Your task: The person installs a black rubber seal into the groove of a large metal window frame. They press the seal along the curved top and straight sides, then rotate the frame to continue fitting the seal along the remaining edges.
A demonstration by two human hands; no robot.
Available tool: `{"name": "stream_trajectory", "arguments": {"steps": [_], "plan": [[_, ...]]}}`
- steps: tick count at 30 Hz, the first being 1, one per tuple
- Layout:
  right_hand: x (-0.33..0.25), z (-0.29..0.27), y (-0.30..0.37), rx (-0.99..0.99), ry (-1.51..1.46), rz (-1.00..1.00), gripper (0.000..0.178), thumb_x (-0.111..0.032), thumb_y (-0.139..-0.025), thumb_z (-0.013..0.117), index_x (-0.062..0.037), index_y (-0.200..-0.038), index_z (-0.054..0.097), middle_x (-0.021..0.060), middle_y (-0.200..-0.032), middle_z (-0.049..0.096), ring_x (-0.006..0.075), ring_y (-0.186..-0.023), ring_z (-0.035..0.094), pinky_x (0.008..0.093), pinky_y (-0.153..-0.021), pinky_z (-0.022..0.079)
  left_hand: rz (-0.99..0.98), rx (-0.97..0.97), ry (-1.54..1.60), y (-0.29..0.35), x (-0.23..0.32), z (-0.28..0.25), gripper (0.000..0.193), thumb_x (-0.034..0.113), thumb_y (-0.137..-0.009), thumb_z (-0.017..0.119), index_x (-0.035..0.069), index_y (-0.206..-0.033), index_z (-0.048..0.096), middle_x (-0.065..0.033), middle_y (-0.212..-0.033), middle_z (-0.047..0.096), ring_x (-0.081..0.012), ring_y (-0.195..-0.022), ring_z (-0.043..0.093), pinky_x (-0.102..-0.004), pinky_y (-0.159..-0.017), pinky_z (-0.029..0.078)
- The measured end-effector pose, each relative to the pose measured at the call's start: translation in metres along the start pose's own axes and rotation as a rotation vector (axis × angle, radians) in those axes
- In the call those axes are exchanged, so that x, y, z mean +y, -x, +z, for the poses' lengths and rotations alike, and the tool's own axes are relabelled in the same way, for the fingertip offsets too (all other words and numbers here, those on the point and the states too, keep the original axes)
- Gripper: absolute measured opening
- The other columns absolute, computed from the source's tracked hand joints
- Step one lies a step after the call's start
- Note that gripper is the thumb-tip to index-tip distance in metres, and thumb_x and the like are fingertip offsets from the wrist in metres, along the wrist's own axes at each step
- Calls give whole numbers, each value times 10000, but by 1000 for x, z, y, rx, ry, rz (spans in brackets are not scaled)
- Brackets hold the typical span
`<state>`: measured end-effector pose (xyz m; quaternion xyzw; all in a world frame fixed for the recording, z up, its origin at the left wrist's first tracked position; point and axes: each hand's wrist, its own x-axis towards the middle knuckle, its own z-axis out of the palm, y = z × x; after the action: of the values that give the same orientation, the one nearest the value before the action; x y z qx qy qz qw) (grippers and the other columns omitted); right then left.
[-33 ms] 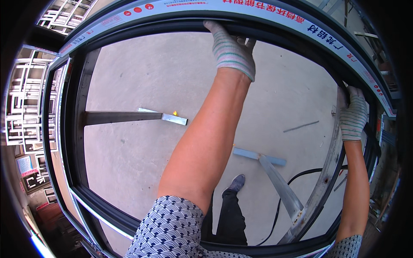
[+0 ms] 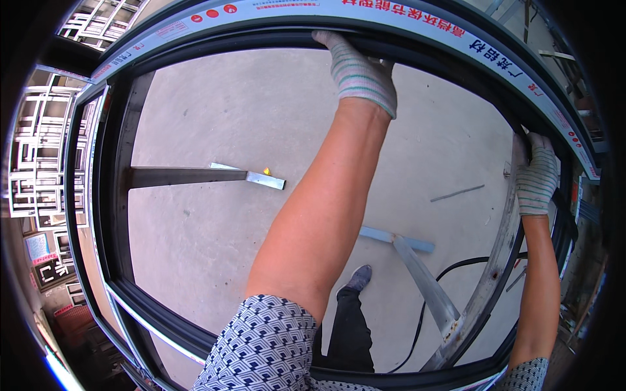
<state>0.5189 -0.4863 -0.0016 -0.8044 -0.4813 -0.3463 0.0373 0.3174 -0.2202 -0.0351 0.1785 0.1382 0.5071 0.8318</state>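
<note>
A large window frame with black inner edges and white printed protective film spreads across the view. My left hand, in a striped knit glove, grips the far bar's inner black edge. One of its digits points left along that edge, while the other fingers are mostly hidden behind the hand and bar. At the far right corner, my right hand, gloved alike, has its fingers bent over the inner side of the frame. Its fingertips are partly hidden.
Metal stands support the frame, with one foot at left and a leg at right. A thin rod and a black cable lie on the concrete floor. My shoe shows below. Pale frames are stacked at left.
My left hand has slid slightly right along the far bar, its forearm shifting with it. The right hand stays almost where it was.
</note>
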Motion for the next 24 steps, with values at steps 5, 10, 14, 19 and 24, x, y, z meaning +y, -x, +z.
{"name": "stream_trajectory", "arguments": {"steps": [5,10,14,19,24], "plan": [[11,7,4,7,22,-30,252,-210,-921,765,-51,-1112,722,144,-1127,717,285,-963,716,368,-853,594,-37,-29,220,-5,-24,13,1115,942,-837,272,166,-1634,203,-95,-1698,212,-349,-1544,228,-428,-1303,170],[9,7,2,-13,-6,-27,261,-212,-914,775,-47,-1110,722,159,-1140,718,304,-987,711,380,-880,587,-32,-82,165,-12,-24,8,1159,959,-830,181,149,-1653,95,-94,-1720,126,-349,-1573,124,-433,-1307,70],[3,5,1,-2,11,-20,257,-207,-906,784,-42,-1094,727,165,-1128,721,316,-1003,707,391,-902,580,32,-265,144,-20,-9,-12,1133,954,-832,230,183,-1654,117,-75,-1724,120,-346,-1571,129,-440,-1306,89],[1,2,2,31,2,-45,251,-203,-906,782,-44,-1092,729,156,-1115,725,315,-996,706,390,-894,578,161,-307,86,-64,75,-51,1004,885,-903,250,182,-1618,286,-80,-1687,260,-365,-1529,246,-433,-1303,155],[0,-2,-1,-13,9,-26,235,-245,-936,739,-50,-1067,729,149,-1021,714,317,-955,696,399,-862,563,243,-220,-48,-84,154,-62,710,612,-1026,276,132,-1499,498,-104,-1462,577,-305,-1315,569,-488,-1159,424]]}}
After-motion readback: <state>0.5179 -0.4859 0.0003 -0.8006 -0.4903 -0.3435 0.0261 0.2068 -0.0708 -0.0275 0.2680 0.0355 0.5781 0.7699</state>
